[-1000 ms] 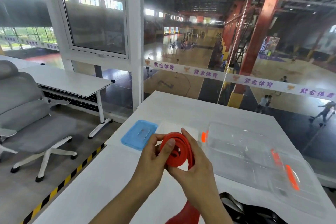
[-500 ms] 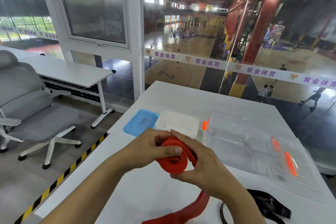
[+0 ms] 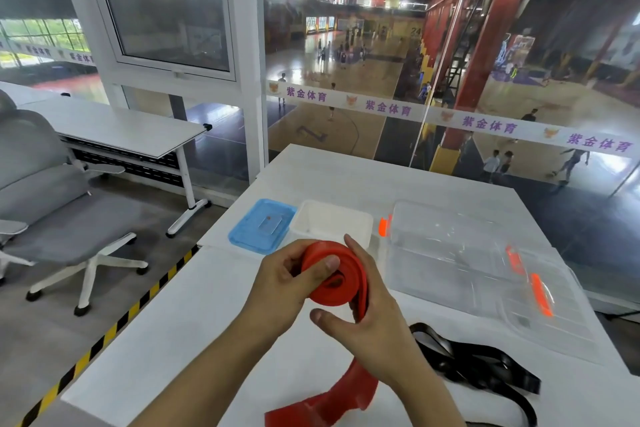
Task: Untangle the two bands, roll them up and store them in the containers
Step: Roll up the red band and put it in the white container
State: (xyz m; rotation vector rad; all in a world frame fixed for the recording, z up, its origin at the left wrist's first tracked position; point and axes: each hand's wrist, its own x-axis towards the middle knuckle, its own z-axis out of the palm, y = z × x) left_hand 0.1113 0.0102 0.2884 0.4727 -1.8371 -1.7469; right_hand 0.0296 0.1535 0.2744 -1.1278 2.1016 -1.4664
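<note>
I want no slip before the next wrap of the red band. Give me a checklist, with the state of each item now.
1. Left hand pinches the red band roll: ok.
2. Right hand curls round the roll's outer wrap: ok.
3. Rolling finished: not ok, a loose tail hangs down to the table.
4. Black band free of the red: ok, lies apart.
5. White container open: ok.
6. Roll fits the container: cannot tell.
</note>
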